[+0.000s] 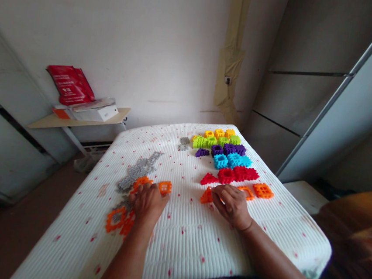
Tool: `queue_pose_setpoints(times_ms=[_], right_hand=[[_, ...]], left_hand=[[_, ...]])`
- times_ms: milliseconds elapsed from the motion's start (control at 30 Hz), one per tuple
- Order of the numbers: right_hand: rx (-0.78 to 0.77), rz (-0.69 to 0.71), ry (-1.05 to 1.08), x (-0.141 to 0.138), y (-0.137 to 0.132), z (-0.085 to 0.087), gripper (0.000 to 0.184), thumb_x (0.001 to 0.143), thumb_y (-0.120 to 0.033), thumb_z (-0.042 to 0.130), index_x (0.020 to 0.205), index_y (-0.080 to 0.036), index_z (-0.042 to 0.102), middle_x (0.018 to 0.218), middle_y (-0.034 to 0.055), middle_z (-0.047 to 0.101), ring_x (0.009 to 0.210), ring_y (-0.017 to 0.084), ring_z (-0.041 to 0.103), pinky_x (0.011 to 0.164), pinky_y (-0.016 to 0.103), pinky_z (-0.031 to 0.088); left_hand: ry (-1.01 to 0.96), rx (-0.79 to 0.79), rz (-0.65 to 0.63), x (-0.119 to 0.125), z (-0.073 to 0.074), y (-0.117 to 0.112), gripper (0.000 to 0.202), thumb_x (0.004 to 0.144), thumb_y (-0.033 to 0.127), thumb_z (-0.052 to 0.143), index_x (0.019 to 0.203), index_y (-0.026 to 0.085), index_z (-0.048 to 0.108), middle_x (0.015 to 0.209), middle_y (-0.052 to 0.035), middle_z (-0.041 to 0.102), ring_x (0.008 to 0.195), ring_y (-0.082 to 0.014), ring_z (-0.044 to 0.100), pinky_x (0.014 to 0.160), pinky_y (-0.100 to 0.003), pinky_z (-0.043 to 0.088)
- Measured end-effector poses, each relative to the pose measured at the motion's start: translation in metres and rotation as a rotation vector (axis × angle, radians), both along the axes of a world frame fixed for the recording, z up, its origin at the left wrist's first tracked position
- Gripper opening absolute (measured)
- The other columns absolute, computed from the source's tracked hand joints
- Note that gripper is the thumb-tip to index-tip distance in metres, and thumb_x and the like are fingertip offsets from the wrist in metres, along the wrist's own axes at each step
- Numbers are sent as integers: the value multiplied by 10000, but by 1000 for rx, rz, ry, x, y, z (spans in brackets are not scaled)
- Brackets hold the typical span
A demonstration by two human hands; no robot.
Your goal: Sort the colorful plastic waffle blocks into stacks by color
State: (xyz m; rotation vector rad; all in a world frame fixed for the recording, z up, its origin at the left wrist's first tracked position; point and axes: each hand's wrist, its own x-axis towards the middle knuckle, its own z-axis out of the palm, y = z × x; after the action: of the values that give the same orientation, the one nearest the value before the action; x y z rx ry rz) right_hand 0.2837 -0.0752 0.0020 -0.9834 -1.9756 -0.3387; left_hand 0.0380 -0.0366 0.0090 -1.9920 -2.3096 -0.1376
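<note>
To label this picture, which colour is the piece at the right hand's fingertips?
Orange. The piece shows best in the head view.

The bed (192, 245) has a white, ribbed surface with small red spots. On its right side lie rows of pieces, from the far end: yellow pieces (219, 133), green pieces (210, 142), purple pieces (234, 150), blue pieces (234, 160), red pieces (235, 175) and orange pieces (263, 191). On the left, a grey pile (140, 167) spreads loosely, with other orange pieces (115, 219) close to it. Two grey pieces (184, 143) lie beside the green ones.
</note>
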Motion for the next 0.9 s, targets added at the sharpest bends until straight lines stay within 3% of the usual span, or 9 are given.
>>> queue_pose_setpoints(times_ms=[233, 433, 633, 767, 900], right_hand=[[-1, 6, 1, 1, 1, 1, 89, 857, -135, 509, 822, -173, 582, 711, 48, 643, 647, 136, 585, 609, 250, 462], [-5, 6, -8, -2, 2, 5, 96, 860, -137, 505, 887, -177, 588, 773, 55, 661, 691, 144, 597, 635, 259, 478], [-108, 38, -132, -12, 1, 17, 214, 869, -228, 522, 1064, -179, 598, 1047, 104, 659, 935, 202, 599, 786, 343, 504], [-207, 56, -262, -19, 0, 28, 337, 859, -305, 542, 1173, -186, 571, 1232, 115, 579, 1068, 246, 540, 871, 404, 479], [-331, 53, -357, -24, -3, 34, 458, 822, -260, 578, 1269, -194, 500, 1351, 119, 480, 1134, 261, 497, 919, 421, 448]], left_hand=[[-85, 38, -96, -2, -3, 4, 366, 764, 363, 507, 1056, 168, 613, 1011, -124, 672, 977, -269, 592, 818, -363, 417], [-368, 86, -186, -2, -15, 8, 384, 761, 241, 553, 1140, 185, 563, 957, -58, 686, 918, -181, 618, 834, -275, 437], [-733, 148, -389, -3, -18, 3, 414, 700, 176, 575, 1114, 178, 582, 886, -25, 678, 829, -147, 626, 797, -263, 490], [-829, 173, -530, 1, -11, -5, 416, 663, 178, 598, 1079, 172, 607, 866, -27, 681, 797, -154, 623, 775, -285, 509], [-881, 134, -612, 6, -3, -12, 394, 663, 185, 607, 1057, 181, 619, 851, -20, 687, 762, -148, 625, 739, -282, 520]])
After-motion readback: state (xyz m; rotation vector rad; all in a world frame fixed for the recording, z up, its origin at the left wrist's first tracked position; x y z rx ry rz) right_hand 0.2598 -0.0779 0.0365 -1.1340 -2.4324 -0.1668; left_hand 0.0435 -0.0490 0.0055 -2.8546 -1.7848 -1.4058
